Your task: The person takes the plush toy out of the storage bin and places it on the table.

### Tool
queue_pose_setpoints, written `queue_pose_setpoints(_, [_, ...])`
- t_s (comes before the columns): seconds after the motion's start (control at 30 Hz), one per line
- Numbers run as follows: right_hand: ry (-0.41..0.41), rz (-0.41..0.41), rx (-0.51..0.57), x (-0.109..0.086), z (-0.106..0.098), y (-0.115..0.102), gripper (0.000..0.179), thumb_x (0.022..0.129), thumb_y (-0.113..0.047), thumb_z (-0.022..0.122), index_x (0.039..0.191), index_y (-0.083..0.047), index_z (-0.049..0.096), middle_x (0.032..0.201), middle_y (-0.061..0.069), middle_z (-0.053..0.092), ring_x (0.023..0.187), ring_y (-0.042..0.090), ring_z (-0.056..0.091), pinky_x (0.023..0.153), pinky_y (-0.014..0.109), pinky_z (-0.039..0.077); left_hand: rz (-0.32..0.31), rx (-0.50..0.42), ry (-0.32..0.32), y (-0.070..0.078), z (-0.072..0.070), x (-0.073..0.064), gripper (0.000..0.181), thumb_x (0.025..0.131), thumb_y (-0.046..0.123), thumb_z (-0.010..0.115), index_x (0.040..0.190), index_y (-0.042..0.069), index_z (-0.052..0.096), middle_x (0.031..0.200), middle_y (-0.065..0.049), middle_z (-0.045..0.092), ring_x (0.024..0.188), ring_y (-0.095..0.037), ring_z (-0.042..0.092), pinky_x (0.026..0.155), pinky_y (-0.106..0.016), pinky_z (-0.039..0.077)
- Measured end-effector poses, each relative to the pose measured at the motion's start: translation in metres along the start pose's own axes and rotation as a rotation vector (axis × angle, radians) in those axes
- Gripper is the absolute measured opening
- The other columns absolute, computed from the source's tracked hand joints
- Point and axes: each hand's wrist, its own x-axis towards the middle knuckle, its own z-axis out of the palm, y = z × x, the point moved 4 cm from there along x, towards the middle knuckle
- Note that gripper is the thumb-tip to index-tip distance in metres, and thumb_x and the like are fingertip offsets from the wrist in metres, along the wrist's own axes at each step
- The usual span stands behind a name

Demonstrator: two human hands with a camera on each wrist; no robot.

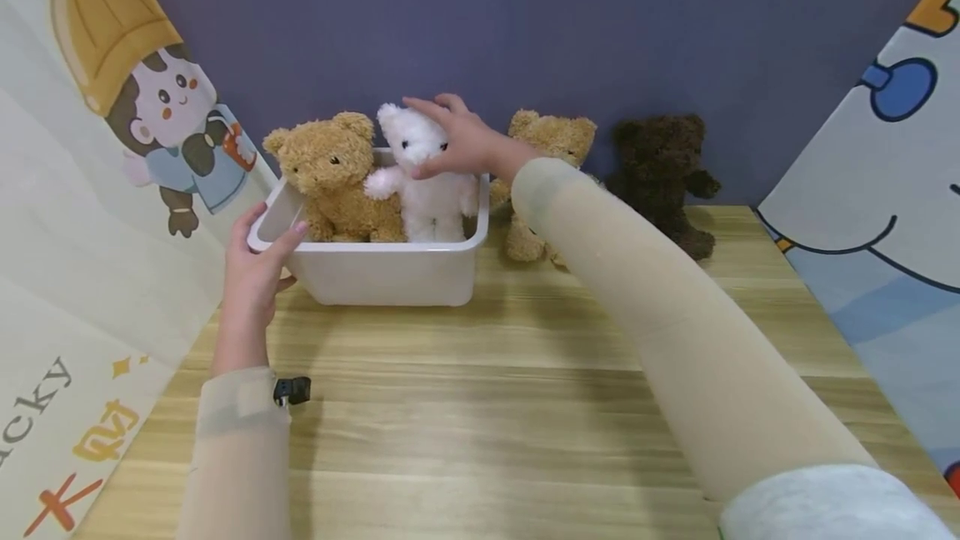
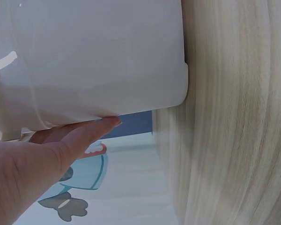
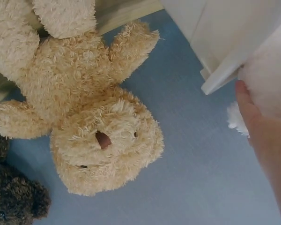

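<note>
A white plastic bin (image 1: 382,277) stands on the table, with a golden-brown teddy bear (image 1: 330,182) and a white teddy bear (image 1: 435,198) sitting upright inside. My left hand (image 1: 258,269) grips the bin's left front corner, thumb at the rim and fingers along the outside wall. In the left wrist view, the bin's wall (image 2: 98,56) fills the upper left, above that hand. My right hand (image 1: 468,140) holds the white bear by its head, thumb across the face and fingers over the top. Parts of the white bear's head lie hidden behind this hand.
To the bin's right, a light tan teddy bear (image 3: 75,70) sits against the dark blue wall (image 1: 540,23), partly covered by my right arm in the head view. Farther right is a dark brown teddy bear (image 1: 660,173). Printed panels flank the wooden table (image 1: 420,423).
</note>
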Motion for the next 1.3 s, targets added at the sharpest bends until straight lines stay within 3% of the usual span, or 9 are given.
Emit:
queue_pose_setpoints(0.27, [0.055,-0.045,-0.008,0.003,0.004,0.005,0.106,0.090,-0.051,0.083,0.169,-0.050,0.012,0.180,0.002,0.006,0.166,0.028,0.015,0.134,0.053,0.027,0.002,-0.018,0.009,-0.002,-0.002,0.000,0.093,0.095,0.048,0.078,0.168,0.042,0.021,0.178,-0.008,0.019,0.161,-0.036,0.028,0.122,-0.075,0.032])
queue_pose_setpoints(0.6, [0.079,-0.010,0.047,0.006,0.007,0.012,0.111,0.087,-0.046,0.088,0.168,-0.052,0.012,0.181,-0.001,0.000,0.167,0.029,0.014,0.133,0.059,0.026,-0.003,-0.017,0.004,-0.003,-0.003,0.000,0.091,0.096,0.047,0.077,0.168,0.043,0.020,0.178,-0.009,0.019,0.160,-0.037,0.028,0.122,-0.075,0.032])
queue_pose_setpoints(0.97, [0.075,-0.005,0.089,0.001,0.006,0.023,0.111,0.087,-0.045,0.088,0.168,-0.051,0.012,0.179,0.000,0.011,0.164,0.027,0.020,0.132,0.059,0.028,0.041,0.017,-0.100,-0.007,-0.005,0.006,0.094,0.099,0.042,0.075,0.168,0.045,0.011,0.178,-0.018,0.011,0.160,-0.046,0.023,0.113,-0.081,0.036])
queue_pose_setpoints(1.3, [0.103,0.024,0.086,0.001,0.005,0.026,0.104,0.086,-0.044,0.089,0.165,-0.053,0.022,0.173,0.003,0.027,0.157,0.028,0.033,0.128,0.056,0.036,0.054,0.035,-0.122,-0.009,-0.008,0.008,0.095,0.100,0.040,0.073,0.169,0.044,0.008,0.177,-0.020,0.010,0.159,-0.049,0.024,0.112,-0.079,0.039])
